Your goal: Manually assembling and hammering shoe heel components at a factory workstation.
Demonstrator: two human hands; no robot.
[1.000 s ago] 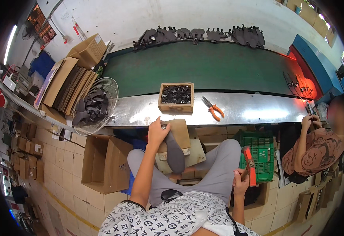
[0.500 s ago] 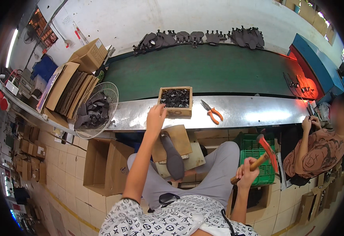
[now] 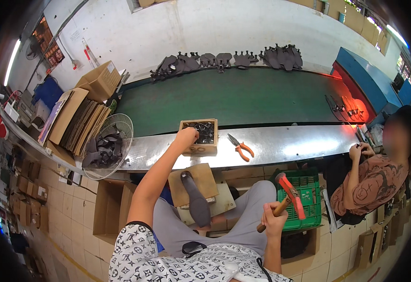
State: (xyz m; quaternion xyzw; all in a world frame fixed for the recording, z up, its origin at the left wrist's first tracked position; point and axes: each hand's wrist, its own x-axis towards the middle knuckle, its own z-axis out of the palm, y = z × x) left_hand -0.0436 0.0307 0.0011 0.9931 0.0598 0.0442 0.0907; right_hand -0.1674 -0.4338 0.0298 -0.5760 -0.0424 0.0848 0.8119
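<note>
My left hand (image 3: 187, 137) reaches over the near left side of a small wooden box (image 3: 200, 149), its fingers curled down among small black parts (image 3: 206, 130). What those fingertips hold, if anything, is hidden. In my right hand (image 3: 274, 220) is a hammer (image 3: 290, 193), gripped by its wooden handle, with the red head raised over a green crate. A dark grey shoe sole (image 3: 197, 202) lies between my knees on stacked boards (image 3: 204, 181), its narrow end toward the bench. Orange-handled pliers (image 3: 241, 148) rest on the metal ledge, right of the box.
Behind the metal ledge (image 3: 280, 141) runs a green conveyor belt (image 3: 224, 96), with dark soles (image 3: 283, 57) along its far edge. At left stand a wire basket (image 3: 131, 136) of black pieces and stacked cardboard (image 3: 81, 122). A co-worker (image 3: 372, 183) sits at right, beside the green crate (image 3: 306, 221).
My left hand has moved from beside the wooden box into it, fingers among the black parts. The view has shifted; my right hand still holds the hammer up.
</note>
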